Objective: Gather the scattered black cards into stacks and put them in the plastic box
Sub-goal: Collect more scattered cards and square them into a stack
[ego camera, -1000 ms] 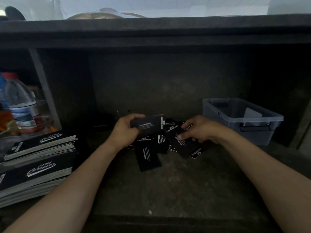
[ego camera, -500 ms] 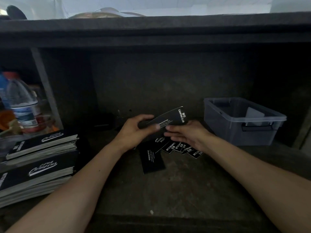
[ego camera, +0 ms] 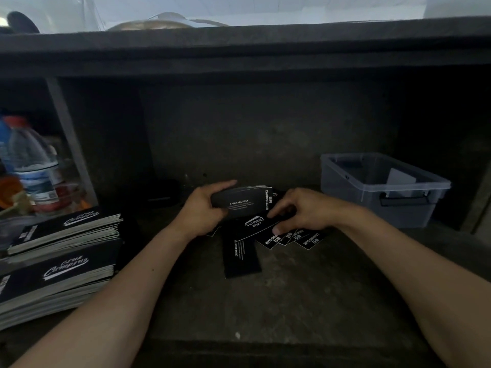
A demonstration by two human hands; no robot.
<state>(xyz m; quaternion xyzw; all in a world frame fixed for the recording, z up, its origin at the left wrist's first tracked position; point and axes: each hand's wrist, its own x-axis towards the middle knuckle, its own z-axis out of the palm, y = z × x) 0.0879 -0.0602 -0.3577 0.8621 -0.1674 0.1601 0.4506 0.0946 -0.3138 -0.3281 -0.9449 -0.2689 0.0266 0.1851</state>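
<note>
On the dark shelf (ego camera: 265, 301), under a low overhang, the person's two bare forearms reached in toward a cluster of cards at its middle. The left hand (ego camera: 204, 211) gripped a stack of black cards (ego camera: 244, 201), with the thumb along its upper edge and the fingers curled beneath, so that the stack was raised off the surface with its printed face toward the camera. Just beside it, the right hand (ego camera: 305, 211) had its fingers curled downward, thumb and forefinger pinching the end of a logo card (ego camera: 255, 223) that lay partly under the held stack. Several fanned cards (ego camera: 305, 239) lay flat below that hand, overlapping one another, and a single card (ego camera: 241, 258) lay nearer the camera, its long side pointing away and its far end tucked under the others. To the right, well apart from the cards, the plastic box (ego camera: 382, 192) stood open near the back wall, with a pale sheet (ego camera: 400, 179) leaning inside it. At the left edge lay two piles of black booklets (ego camera: 61, 235), with a water bottle (ego camera: 34, 171) upright behind them.
</note>
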